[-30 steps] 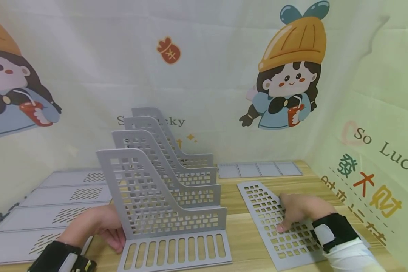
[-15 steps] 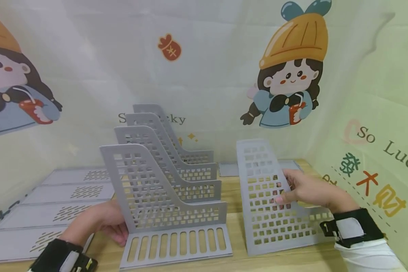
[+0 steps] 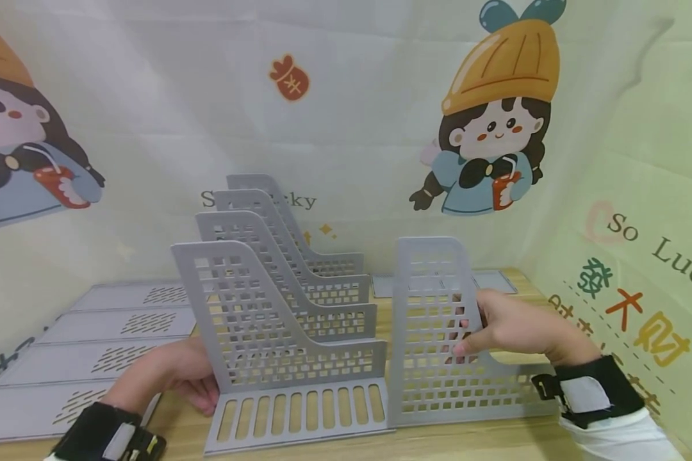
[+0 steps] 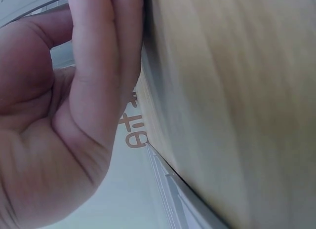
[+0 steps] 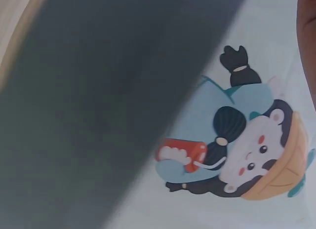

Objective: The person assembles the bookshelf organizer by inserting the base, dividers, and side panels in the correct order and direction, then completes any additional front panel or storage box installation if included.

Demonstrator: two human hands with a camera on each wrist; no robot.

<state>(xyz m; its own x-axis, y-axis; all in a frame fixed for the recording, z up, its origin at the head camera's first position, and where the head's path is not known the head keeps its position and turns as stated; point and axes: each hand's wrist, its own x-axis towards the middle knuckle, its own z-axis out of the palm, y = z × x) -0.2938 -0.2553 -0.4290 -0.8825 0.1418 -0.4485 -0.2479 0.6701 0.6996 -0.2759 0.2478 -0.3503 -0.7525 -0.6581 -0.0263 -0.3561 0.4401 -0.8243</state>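
Note:
A grey perforated file rack [image 3: 288, 365] stands in the middle of the head view, with several upright dividers one behind another and a slotted base strip [image 3: 300, 413] in front. My left hand [image 3: 187, 374] holds the rack at its lower left edge; the front divider hides some of its fingertips. To the right, my right hand [image 3: 504, 323] pinches a loose perforated side panel [image 3: 429, 384] by its curved edge, thumb on the near face. The panel is upright, its left edge against or very near the right end of the base. In the right wrist view a blurred grey panel [image 5: 94, 100] fills the left.
Flat grey slotted panels [image 3: 121, 349] lie on the wooden table [image 3: 467, 445] at the left. Another flat grey strip [image 3: 493, 282] lies at the back right. A printed cloth [image 3: 357, 96] hangs behind and along the right side.
My right hand has lifted the side panel from lying nearly flat to upright, then brought it left to the rack's right end. My left hand stays at the rack.

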